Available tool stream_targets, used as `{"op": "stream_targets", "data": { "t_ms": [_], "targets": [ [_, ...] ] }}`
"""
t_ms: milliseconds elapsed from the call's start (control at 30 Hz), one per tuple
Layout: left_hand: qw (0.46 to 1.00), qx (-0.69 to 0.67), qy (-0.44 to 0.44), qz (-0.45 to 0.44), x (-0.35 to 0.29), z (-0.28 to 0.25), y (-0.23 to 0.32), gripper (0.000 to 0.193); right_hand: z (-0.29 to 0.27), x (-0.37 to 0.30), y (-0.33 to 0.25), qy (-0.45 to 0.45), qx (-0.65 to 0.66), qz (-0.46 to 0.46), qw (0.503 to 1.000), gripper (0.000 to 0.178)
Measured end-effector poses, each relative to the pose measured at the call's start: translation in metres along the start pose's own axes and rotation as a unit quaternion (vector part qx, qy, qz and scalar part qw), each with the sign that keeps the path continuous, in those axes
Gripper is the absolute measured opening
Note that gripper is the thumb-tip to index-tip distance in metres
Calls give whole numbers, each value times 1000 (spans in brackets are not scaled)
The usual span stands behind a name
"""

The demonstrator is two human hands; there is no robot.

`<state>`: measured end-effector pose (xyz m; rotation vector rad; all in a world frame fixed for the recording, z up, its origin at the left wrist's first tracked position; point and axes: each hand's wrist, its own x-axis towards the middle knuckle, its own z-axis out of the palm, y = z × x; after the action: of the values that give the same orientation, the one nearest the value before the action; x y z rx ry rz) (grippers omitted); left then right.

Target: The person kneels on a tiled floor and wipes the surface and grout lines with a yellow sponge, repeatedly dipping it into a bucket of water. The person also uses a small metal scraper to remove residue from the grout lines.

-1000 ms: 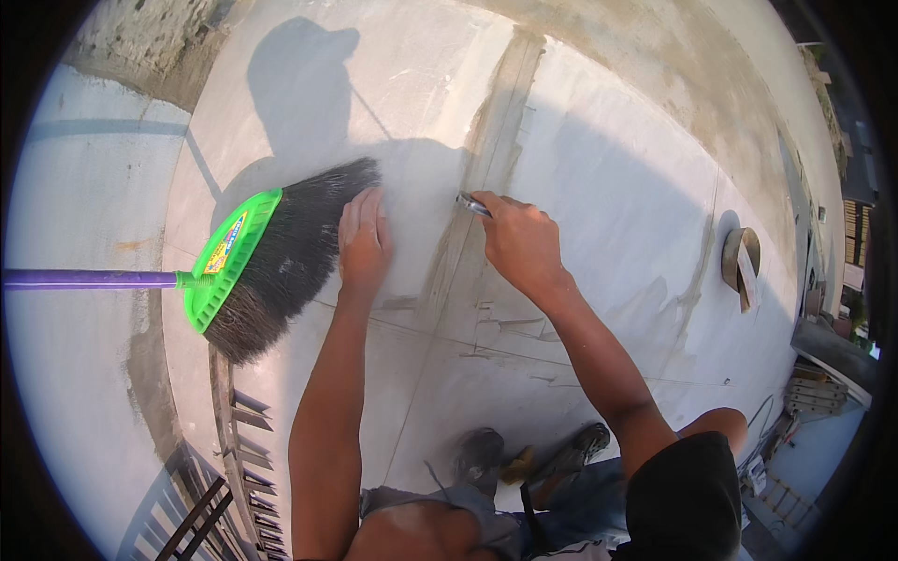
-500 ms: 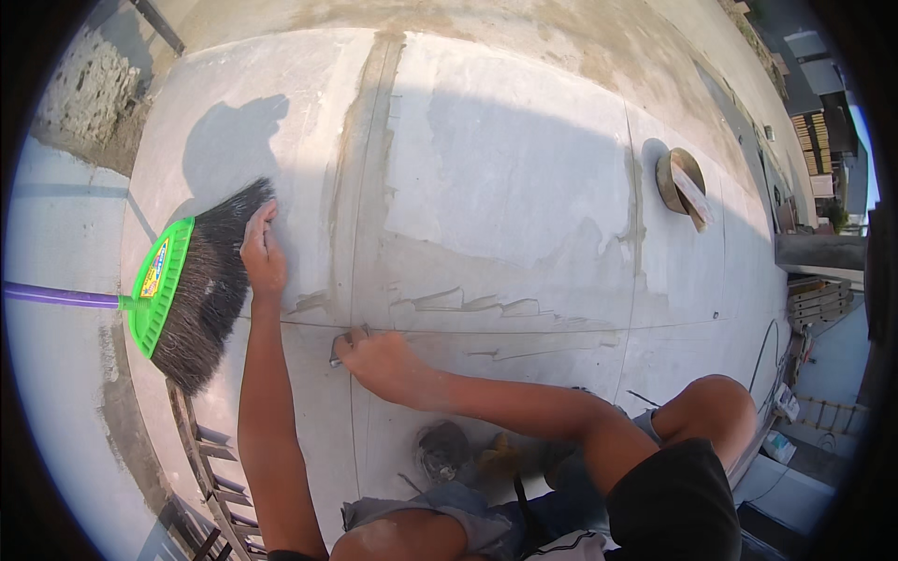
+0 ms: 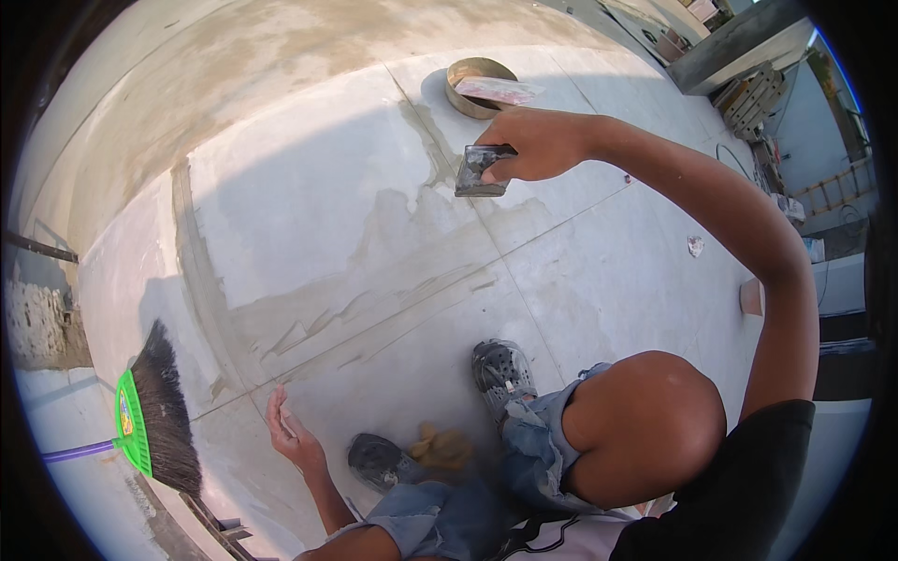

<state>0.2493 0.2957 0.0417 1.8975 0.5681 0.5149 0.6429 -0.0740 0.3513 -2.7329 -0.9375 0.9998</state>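
My right hand (image 3: pixel 533 150) is closed round a dark grey, flat rectangular scraper (image 3: pixel 475 176) smeared with pale residue. It is over the tiled floor (image 3: pixel 580 252), beside a joint with damp grey grout (image 3: pixel 438 154). Just beyond it stands a round tan basin (image 3: pixel 482 67) with a clear plastic packet (image 3: pixel 500 91) across its rim. My left hand (image 3: pixel 297 438) holds nothing, its dusty fingers stretched out near the crossing of two joints. Smeared grout streaks (image 3: pixel 374 297) lie between the hands.
At the left is a broom (image 3: pixel 164 411) with black bristles, a green head and a purple handle. Dark clogs (image 3: pixel 500 369) are on my feet, with a yellowish-brown cloth or sponge (image 3: pixel 441 447) between them. A ladder-like wooden frame (image 3: pixel 220 528) lies at lower left.
The view has swung to the right. My right hand has moved with the scraper from the near joint crossing to beside the basin. The left hand has drawn back from the broom's bristles.
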Motion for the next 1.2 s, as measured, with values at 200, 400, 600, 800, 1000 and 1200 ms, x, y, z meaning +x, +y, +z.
{"op": "stream_targets", "data": {
  "t_ms": [200,400,600,800,1000,1200],
  "targets": [
    [996,-14,-56,-74,-135,7,3,33,198,30,107,212,110,44,970,30],
    [988,-36,-8,-150,-146,28,7,31,257,87,156,392,-25,-4,920,53],
    [987,-15,-25,-160,-138,17,18,35,295,11,122,120,-110,-30,986,49],
    [990,-14,-39,-137,-134,24,23,35,178,75,136,201,-31,48,978,37],
    [988,-19,-32,-149,-140,17,5,34,206,119,159,235,5,2,972,39],
    [988,-37,-32,-148,-142,15,2,35,261,-8,117,104,24,9,994,40]
  ]
}}
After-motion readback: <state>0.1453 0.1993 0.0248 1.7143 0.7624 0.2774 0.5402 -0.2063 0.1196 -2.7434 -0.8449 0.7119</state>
